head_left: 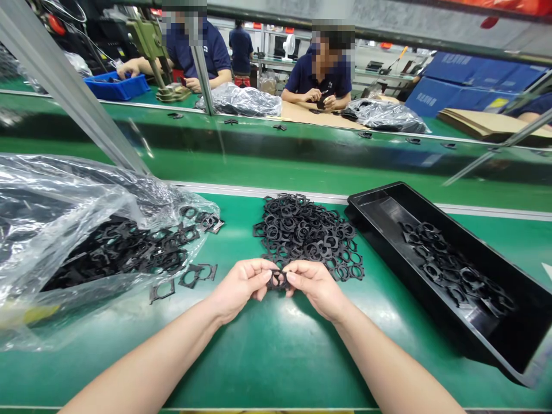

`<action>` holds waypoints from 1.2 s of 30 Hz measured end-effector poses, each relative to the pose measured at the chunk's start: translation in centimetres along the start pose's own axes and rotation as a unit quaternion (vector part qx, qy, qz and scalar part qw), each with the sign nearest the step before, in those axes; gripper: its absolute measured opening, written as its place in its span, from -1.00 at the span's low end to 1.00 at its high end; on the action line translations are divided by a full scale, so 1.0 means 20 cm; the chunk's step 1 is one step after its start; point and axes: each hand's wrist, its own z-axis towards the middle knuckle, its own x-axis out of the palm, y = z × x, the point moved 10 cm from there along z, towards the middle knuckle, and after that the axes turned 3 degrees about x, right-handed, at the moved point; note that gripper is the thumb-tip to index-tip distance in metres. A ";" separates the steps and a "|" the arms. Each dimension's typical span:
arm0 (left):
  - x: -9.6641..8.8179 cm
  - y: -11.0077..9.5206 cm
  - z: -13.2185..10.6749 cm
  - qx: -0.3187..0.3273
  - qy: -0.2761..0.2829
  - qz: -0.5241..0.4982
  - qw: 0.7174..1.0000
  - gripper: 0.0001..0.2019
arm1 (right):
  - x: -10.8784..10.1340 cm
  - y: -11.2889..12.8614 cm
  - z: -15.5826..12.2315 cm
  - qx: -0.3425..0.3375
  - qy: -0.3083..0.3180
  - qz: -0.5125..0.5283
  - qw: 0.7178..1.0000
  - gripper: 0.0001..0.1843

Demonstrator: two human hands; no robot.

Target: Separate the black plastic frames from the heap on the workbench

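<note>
Right across the near side there's a big green worktable, pretty shiny, and past its metal edging a long green strip runs side to side. Next biggest is the clear plastic bag on the left, all crinkly, its mouth facing the middle and a heap of black frames showing inside. Over on the right sits a long black bin, set at a slant, with a scatter of black pieces on its floor. Between bag and bin you've got the pile of black rings, bunched up toward the far edge. Then the hands: left hand and right hand are almost meeting, just this side of that pile, both pinching the same little black part between thumb and fingers, one at each end. Fingers cover a fair bit of it, so I can't make out its full shape. Smallest stuff otherwise is a few loose frames lying flat just outside the bag, left of the hands.
</note>
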 end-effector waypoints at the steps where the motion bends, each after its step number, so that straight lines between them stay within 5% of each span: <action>1: 0.00 0.00 0.00 -0.001 0.002 0.005 1.000 -0.68 | 0.00 0.00 0.00 0.000 0.000 -0.003 1.000 -0.76; 10: -0.02 -0.01 0.01 -0.001 0.003 0.028 1.000 -0.69 | -0.02 -0.03 0.00 0.018 -0.005 -0.002 1.000 -0.74; 17: -0.07 0.02 0.00 -0.022 -0.070 0.031 0.997 -0.65 | -0.04 -0.01 0.01 -0.006 -0.028 -0.028 0.999 -0.72; 36: -0.06 0.03 -0.02 -0.015 -0.093 -0.012 0.996 -0.67 | -0.10 0.03 0.00 -0.042 -0.091 -0.072 0.992 -0.75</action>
